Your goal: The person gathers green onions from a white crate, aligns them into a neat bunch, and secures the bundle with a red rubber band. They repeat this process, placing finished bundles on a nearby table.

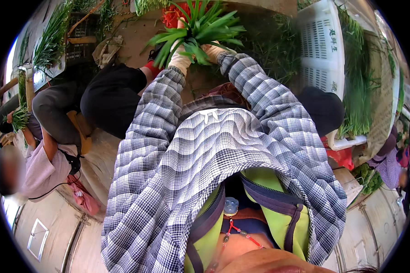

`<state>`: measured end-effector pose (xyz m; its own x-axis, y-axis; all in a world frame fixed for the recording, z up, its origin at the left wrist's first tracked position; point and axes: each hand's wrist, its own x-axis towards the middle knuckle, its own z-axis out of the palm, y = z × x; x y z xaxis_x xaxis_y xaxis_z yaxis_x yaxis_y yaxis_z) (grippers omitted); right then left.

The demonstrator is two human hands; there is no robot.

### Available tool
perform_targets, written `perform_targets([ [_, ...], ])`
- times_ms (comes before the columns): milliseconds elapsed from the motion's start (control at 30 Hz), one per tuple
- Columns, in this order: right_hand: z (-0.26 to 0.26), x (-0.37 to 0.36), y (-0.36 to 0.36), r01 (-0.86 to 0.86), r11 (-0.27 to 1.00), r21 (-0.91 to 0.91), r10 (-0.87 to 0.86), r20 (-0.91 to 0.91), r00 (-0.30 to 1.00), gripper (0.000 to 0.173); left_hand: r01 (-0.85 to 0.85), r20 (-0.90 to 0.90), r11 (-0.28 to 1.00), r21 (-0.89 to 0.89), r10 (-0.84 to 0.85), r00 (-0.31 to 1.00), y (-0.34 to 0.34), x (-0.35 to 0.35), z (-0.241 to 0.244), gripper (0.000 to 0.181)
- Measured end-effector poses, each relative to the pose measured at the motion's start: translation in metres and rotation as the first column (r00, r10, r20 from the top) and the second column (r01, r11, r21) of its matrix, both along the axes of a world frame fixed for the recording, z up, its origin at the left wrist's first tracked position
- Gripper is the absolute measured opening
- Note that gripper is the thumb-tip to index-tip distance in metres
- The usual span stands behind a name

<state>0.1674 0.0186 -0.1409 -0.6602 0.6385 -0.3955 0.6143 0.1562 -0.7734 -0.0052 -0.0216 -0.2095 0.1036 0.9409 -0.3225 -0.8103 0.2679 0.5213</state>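
A bunch of Chinese chives or similar flat green leaves (208, 29) spreads out before me, leaf tips fanning toward me and to both sides. My left hand (180, 56), in a pale glove or wrap, grips it from the left, with a bare fingertip showing above. At the bunch's lower right, my right hand (213, 51) also holds it, its fingers partly covered by leaves. Behind the bunch lies a heap of red ties or netting (172, 15). Both my forearms wear checked sleeves.
A white plastic crate (323, 51) bearing writing stands at my right, beside more long greens (357, 92). Loose leaves (270, 51) litter the floor. At left, another person (49, 163) sits holding a green bunch (19, 119), near a pile of greens (53, 42) and a dark crate (82, 32).
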Motion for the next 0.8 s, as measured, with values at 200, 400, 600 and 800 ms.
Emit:
perform_targets([
  [200, 0.061, -0.01, -0.03, 0.392, 0.443, -0.806, -0.801, -0.159, 0.577, 0.027, -0.216, -0.476, 0.965, 0.149, 0.261, 0.84, -0.029, 0.064, 0.129, 0.061],
  [400, 0.039, -0.029, -0.028, 0.011, 0.979, 0.206, -0.046, 0.17, 0.984, 0.045, -0.007, -0.998, 0.999, 0.05, 0.051, 0.048, -0.019, 0.054, 0.126, 0.044],
  [600, 0.186, 0.04, 0.02, -0.034, 0.963, 0.267, 0.011, 0.088, 0.996, 0.064, -0.235, -0.767, 0.93, 0.283, 0.366, 0.526, 0.03, 0.089, 0.251, 0.036],
  [800, 0.232, 0.183, 0.027, 0.669, 0.737, -0.097, -0.535, -0.689, 0.489, 0.059, -0.117, -0.5, 0.926, 0.359, 0.297, 0.814, 0.086, 0.072, 0.359, 0.025],
])
